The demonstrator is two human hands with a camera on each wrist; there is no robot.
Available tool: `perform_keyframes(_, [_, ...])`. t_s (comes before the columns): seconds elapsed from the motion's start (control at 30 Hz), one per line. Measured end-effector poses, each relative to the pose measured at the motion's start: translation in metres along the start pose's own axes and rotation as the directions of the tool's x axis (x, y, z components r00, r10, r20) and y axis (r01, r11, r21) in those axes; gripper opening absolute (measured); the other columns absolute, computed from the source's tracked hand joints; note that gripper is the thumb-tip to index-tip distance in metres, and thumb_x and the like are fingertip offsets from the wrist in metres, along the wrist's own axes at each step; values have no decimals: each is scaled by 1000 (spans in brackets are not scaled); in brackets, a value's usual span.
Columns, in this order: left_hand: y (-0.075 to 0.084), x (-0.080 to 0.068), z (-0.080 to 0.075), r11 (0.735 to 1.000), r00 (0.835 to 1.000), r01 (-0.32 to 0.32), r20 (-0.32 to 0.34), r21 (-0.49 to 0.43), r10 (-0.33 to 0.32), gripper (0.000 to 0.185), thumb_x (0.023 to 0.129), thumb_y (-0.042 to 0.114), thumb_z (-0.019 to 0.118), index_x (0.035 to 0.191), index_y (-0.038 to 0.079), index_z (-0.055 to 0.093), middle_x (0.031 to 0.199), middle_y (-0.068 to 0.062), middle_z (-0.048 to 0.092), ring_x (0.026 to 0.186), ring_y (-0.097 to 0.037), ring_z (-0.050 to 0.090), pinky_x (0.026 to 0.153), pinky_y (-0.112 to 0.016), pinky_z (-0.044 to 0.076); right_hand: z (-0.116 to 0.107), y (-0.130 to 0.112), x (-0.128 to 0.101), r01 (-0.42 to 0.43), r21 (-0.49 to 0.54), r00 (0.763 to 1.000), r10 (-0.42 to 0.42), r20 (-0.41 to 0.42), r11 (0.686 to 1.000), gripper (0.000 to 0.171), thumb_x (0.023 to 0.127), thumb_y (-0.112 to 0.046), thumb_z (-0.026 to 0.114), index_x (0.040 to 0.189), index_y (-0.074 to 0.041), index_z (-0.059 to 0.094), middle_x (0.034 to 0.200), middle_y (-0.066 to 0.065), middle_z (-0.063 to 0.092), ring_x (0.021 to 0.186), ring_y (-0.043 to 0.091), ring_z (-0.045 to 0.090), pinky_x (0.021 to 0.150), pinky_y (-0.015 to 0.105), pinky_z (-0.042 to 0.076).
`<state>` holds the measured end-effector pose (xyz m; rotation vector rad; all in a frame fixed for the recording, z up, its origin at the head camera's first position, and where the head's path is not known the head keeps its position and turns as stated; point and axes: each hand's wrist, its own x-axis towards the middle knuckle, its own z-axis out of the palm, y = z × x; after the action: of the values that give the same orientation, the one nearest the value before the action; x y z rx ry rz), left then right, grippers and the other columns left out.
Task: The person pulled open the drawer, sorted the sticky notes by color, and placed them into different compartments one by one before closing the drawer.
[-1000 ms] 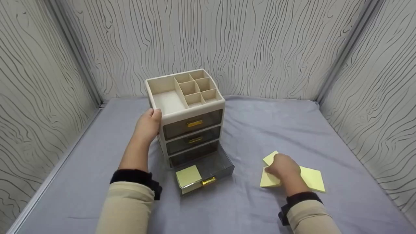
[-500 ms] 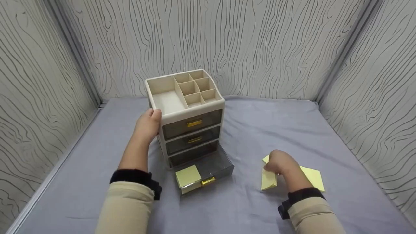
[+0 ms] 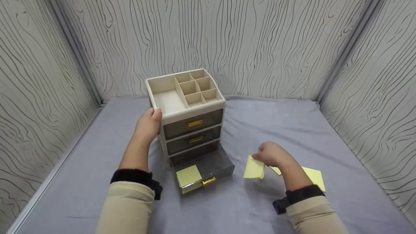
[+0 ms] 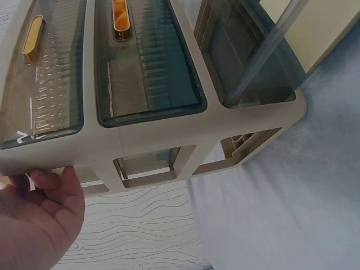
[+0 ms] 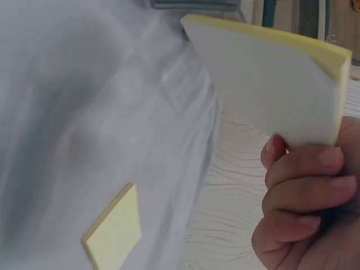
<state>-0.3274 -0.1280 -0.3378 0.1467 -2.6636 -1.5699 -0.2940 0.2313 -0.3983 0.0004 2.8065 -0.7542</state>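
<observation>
A cream desktop drawer organizer [image 3: 169, 101] with smoky drawer fronts stands on the cloth, left of centre. My left hand [image 3: 148, 126] grips its left side near the top; in the left wrist view, curled fingers [image 4: 63, 194] hook at an opening in the side frame. The lowest drawer [image 3: 214, 164] is pulled out, with a yellow sticky note pad [image 3: 188, 176] in its left part. Above the cloth, right of that drawer, my right hand [image 3: 275, 156] pinches another yellow sticky note pad [image 3: 253, 168] by one end. Its pale underside faces the right wrist camera.
More yellow pads lie on the grey cloth [image 3: 260, 120] behind the right forearm: one pad [image 3: 314, 178] to the right, plus a partly hidden pad [image 3: 276, 170]. Wood-patterned panels [image 3: 208, 39] enclose the back and both sides.
The right hand has lifted a sticky note pad off the cloth and carried it left, nearer the drawer. The left hand and organizer have stayed put.
</observation>
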Motion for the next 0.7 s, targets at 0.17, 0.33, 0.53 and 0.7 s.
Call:
perform_keyframes(0.17, [0, -1, -1, 1000, 1000, -3, 10, 3, 3, 28, 96, 33, 26, 85, 10, 39, 82, -10, 45, 73, -21, 44, 67, -31, 42, -2, -11, -2, 27, 205, 1000, -26, -3, 978, 22, 88, -15, 55, 69, -6, 49, 57, 0, 44, 48, 11, 38, 44, 22, 30])
perform_keyframes(0.33, [1, -1, 0, 1000, 1000, -2, 8, 23, 2, 29, 96, 34, 25, 81, 12, 36, 76, -7, 41, 68, -19, 42, 64, -29, 41, 2, -20, 0, 1, 385, 1000, -9, 19, 923, 14, 91, -13, 51, 80, -3, 51, 60, 4, 50, 49, 12, 43, 44, 21, 31])
perform_keyframes(0.53, [0, 0, -1, 1000, 1000, 5, 1, 20, -5, 28, 96, 33, 25, 83, 11, 38, 83, -10, 44, 75, -21, 44, 67, -29, 41, 14, -31, 4, -11, 506, 1000, 6, 11, 862, 17, 90, -15, 53, 76, -6, 50, 56, 4, 51, 47, 11, 43, 43, 21, 32])
perform_keyframes(0.7, [-1, 0, 0, 1000, 1000, -3, -9, 15, 3, 28, 96, 33, 26, 84, 11, 39, 83, -11, 45, 75, -22, 44, 66, -30, 40, 31, -43, 8, -2, 571, 1000, -6, 12, 821, 20, 88, -14, 56, 70, -7, 50, 53, 3, 52, 45, 10, 46, 41, 21, 35])
